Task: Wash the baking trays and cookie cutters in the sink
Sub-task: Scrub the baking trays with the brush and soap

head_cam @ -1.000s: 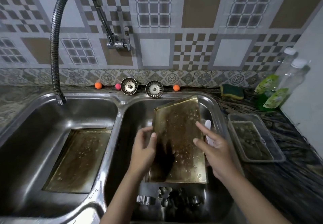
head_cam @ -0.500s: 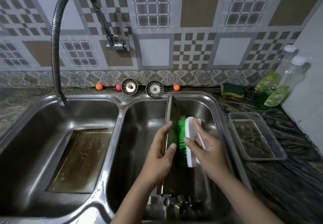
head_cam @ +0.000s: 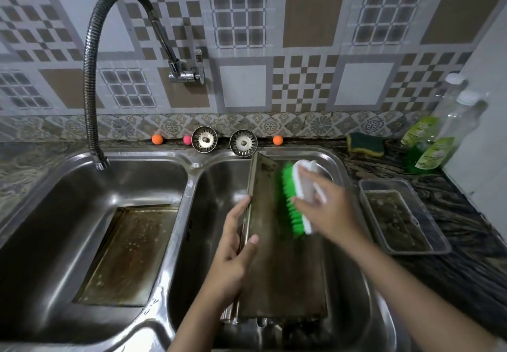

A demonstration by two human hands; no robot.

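In the left basin of the sink (head_cam: pixel 189 187) I note one baking tray (head_cam: pixel 129 253) lying flat on the bottom, wet and stained. In the right basin, my left hand (head_cam: pixel 236 253) grips the left edge of a second tray (head_cam: pixel 282 269), fingers behind, thumb in front, holding it tilted up on its lower end. My right hand (head_cam: pixel 326 209) grips a white scrub brush (head_cam: pixel 301 195), its green bristles touching the tray's face. On the surface to the right sit a clear container (head_cam: pixel 403 214), a sponge (head_cam: pixel 365 144) and two green-labelled bottles (head_cam: pixel 436 143); their label writing is too blurred to read.
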